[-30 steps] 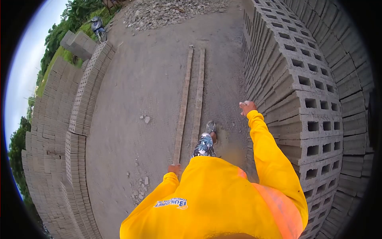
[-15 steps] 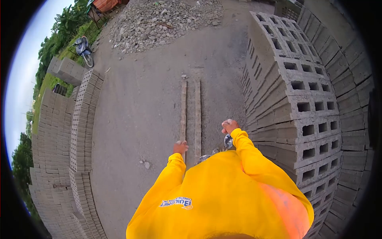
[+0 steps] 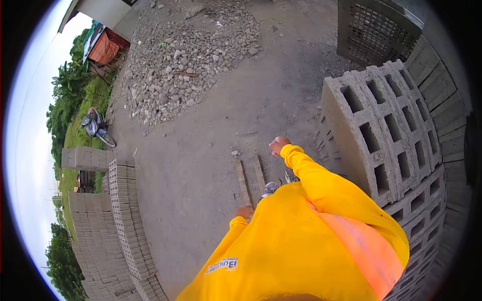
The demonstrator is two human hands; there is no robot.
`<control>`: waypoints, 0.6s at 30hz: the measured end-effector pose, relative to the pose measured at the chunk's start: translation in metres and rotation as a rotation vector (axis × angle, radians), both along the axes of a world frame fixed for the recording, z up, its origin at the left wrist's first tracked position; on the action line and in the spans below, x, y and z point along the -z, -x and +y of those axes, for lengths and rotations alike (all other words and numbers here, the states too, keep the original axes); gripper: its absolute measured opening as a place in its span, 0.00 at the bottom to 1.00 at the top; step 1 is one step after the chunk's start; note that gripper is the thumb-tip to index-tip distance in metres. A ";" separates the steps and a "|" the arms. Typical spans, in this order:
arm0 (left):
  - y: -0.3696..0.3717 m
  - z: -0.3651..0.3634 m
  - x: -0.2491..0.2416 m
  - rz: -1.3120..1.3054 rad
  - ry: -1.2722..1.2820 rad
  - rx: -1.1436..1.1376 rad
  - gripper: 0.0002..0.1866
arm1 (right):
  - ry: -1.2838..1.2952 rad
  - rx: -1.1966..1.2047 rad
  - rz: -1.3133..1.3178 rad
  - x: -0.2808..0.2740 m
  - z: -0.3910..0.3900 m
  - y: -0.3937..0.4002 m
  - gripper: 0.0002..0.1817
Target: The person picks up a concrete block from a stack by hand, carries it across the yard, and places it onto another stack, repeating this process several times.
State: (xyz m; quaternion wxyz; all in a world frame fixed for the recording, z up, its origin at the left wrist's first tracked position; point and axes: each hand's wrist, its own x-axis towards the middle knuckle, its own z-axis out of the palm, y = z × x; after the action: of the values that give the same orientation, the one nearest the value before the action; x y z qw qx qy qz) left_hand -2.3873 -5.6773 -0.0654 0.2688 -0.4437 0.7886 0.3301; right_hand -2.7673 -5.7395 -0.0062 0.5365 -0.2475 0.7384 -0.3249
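My right hand (image 3: 278, 145) swings forward at the end of its yellow sleeve, with the fingers curled in and nothing visible in them. It is above the ground, apart from the stack of hollow concrete blocks (image 3: 396, 123) to its right. Lower down, my left hand (image 3: 244, 211) hangs beside my body, blurred, so its fingers are hard to make out. Near it, two wooden strips (image 3: 243, 180) lie side by side on the ground. A patterned shoe (image 3: 269, 189) shows between my hands.
Ahead is a heap of stones (image 3: 186, 65). On the left stand rows of stacked concrete blocks (image 3: 123, 200) and a parked motorcycle (image 3: 95, 128). A grid-like panel (image 3: 376, 32) stands at the back right. Grey dirt ground (image 3: 201, 155) runs between the stacks.
The view has moved forward along the block stack, and the stone heap is nearer. The wooden strips have slid down toward my feet. My right arm reaches farther forward; my left hand is lower.
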 end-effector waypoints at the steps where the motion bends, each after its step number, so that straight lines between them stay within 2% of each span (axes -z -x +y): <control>1: 0.006 -0.019 -0.010 -0.045 0.127 0.297 0.21 | -0.010 0.011 0.003 -0.010 -0.035 0.015 0.15; 2: 0.011 -0.040 -0.008 -0.051 0.134 0.293 0.21 | -0.015 0.018 0.006 -0.021 -0.069 0.029 0.15; 4: 0.021 -0.084 -0.007 -0.077 0.066 0.048 0.20 | 0.049 -0.048 -0.004 -0.024 -0.137 0.064 0.16; 5: 0.028 -0.108 -0.006 -0.091 0.054 0.013 0.20 | 0.089 -0.074 -0.009 -0.025 -0.169 0.084 0.16; 8: 0.067 -0.198 0.007 -0.112 0.053 -0.001 0.19 | 0.052 0.075 -0.010 -0.006 -0.250 0.153 0.16; 11: 0.132 -0.314 0.029 -0.092 0.102 0.148 0.18 | -0.051 0.102 0.063 0.050 -0.303 0.249 0.16; 13: 0.182 -0.404 0.037 -0.064 0.166 0.304 0.18 | -0.135 0.129 0.099 0.103 -0.308 0.315 0.13; 16: 0.276 -0.542 0.046 -0.001 0.239 0.461 0.17 | -0.585 0.033 0.247 0.105 -0.275 0.410 0.16; 17: 0.321 -0.593 0.044 0.028 0.048 0.125 0.17 | -0.630 0.028 0.282 0.100 -0.263 0.435 0.16; 18: 0.365 -0.644 0.043 0.075 -0.089 -0.230 0.17 | -0.512 0.085 0.399 0.120 -0.245 0.457 0.16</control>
State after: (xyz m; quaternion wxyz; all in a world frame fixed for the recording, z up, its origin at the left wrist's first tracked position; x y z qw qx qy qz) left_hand -2.7528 -6.3218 -0.1089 0.2189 -0.5063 0.7266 0.4096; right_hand -3.2242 -5.9841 -0.1258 0.4119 -0.1321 0.8965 -0.0959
